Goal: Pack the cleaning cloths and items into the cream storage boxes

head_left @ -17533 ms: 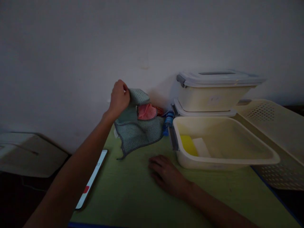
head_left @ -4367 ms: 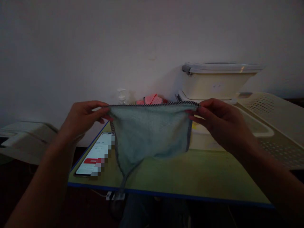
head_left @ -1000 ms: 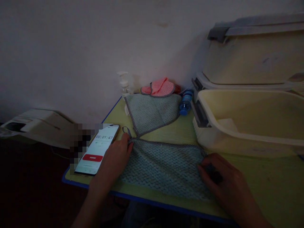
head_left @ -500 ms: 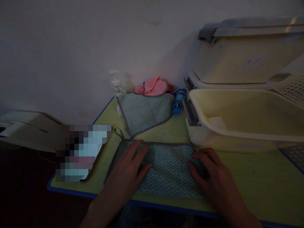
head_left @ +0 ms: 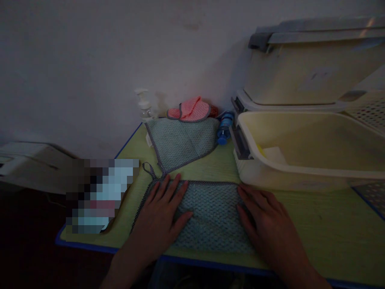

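A teal waffle cloth [head_left: 210,212] with a dark checked border lies spread flat near the front edge of the green table [head_left: 315,224]. My left hand [head_left: 162,212] rests flat on its left part, fingers stretched out. My right hand [head_left: 264,218] lies flat on its right part, fingers also extended. A small hanging loop sticks out at the cloth's far left corner. Neither hand holds anything.
A second teal cloth [head_left: 183,140] lies behind, with a pink cloth [head_left: 192,109] on it by the wall. A pump bottle [head_left: 143,106] and blue bottle [head_left: 225,127] flank them. A cream open bin [head_left: 303,176] and lidded bin [head_left: 309,68] stand right. A phone [head_left: 102,196] lies left.
Both hands have slid from the cloth's near corners onto its surface and now lie flat with fingers spread; earlier the cloth was held up in the air by two corners.
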Motion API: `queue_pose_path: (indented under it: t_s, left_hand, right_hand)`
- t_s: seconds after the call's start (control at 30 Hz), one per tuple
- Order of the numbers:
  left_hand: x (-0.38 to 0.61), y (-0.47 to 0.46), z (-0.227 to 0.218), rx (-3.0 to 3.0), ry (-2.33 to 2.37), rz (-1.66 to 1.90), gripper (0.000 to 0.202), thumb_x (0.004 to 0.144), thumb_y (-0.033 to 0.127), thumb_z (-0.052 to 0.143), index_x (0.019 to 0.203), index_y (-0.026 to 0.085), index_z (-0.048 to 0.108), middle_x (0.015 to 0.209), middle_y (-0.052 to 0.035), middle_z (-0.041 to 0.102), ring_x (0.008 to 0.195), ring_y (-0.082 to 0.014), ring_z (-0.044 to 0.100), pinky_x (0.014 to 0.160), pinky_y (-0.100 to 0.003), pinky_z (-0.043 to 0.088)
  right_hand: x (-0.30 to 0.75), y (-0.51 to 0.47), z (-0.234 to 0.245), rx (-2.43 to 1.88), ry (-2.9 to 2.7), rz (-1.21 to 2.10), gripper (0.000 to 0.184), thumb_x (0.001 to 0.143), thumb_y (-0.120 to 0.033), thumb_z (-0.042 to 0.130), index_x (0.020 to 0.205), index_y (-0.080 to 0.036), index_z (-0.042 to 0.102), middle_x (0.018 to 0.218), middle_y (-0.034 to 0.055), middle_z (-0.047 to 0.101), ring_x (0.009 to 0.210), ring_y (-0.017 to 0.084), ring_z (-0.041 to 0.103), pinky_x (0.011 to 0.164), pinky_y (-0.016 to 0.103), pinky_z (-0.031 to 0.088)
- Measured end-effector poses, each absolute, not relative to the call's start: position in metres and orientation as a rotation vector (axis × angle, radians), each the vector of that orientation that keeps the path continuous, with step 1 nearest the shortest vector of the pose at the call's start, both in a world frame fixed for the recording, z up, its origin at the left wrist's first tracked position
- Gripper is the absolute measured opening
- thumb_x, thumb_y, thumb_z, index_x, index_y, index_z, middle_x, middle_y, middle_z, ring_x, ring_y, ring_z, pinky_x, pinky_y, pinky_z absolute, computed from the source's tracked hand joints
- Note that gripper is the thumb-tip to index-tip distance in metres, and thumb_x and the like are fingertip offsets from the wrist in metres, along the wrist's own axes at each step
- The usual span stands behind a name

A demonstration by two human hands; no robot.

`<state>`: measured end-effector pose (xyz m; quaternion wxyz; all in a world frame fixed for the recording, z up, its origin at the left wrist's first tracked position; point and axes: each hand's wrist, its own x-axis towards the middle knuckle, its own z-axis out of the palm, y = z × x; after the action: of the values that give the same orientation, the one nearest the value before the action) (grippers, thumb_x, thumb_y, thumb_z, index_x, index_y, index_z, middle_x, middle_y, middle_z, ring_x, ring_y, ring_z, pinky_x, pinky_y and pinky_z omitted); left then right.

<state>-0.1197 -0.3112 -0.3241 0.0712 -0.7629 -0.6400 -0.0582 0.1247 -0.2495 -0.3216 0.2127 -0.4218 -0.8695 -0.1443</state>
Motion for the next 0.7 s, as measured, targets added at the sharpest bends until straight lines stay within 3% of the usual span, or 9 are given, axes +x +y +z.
queue_pose_path:
  t_s: [0.4,0.57,0.63,0.7]
  left_hand:
    - [-0.134,-0.317,-0.332,-2.154,-2.043,-0.212,0.065,0.089,0.054,0.031,0.141,0.015,0.025,0.148,-0.0099,0.028,0.137,-0.0286,0.022,0.107,-0.047,0.031]
    - [-0.134,-0.314,-0.324,-2.204,-2.019,-0.233,0.065,0.088,0.053,0.035,0.138,0.012,0.03,0.148,-0.0154,0.025,0.136,-0.0308,0.023,0.105,-0.049,0.031]
    - [-0.135,-0.307,-0.31,-2.281,-1.994,-0.228,0.058,0.088,0.046,0.042,0.134,0.011,0.037,0.146,-0.0163,0.031,0.134,-0.0306,0.028,0.105,-0.048,0.031]
    - [-0.133,-0.295,-0.292,-2.381,-2.0,-0.222,0.04,0.089,0.031,0.044,0.125,0.013,0.048,0.136,-0.0134,0.045,0.126,-0.0273,0.041,0.104,-0.044,0.033]
  right_hand:
    - [0.125,-0.25,-0.321,-1.141,-2.398,-0.437,0.035,0.088,-0.023,0.037,0.104,-0.005,0.063,0.106,0.0156,0.062,0.089,0.029,0.056,0.066,0.044,0.052]
    - [0.114,-0.245,-0.306,-0.898,-2.437,-0.3,0.027,0.082,-0.01,0.044,0.099,-0.005,0.063,0.103,0.0171,0.061,0.091,0.026,0.057,0.074,0.04,0.052]
    - [0.102,-0.24,-0.294,-0.813,-2.539,-0.139,0.024,0.08,-0.006,0.046,0.095,-0.008,0.064,0.098,0.0139,0.062,0.087,0.022,0.058,0.076,0.034,0.052]
    - [0.087,-0.233,-0.283,-0.763,-2.676,0.064,0.019,0.079,-0.004,0.049,0.089,-0.011,0.065,0.09,0.01,0.063,0.083,0.02,0.058,0.076,0.031,0.05]
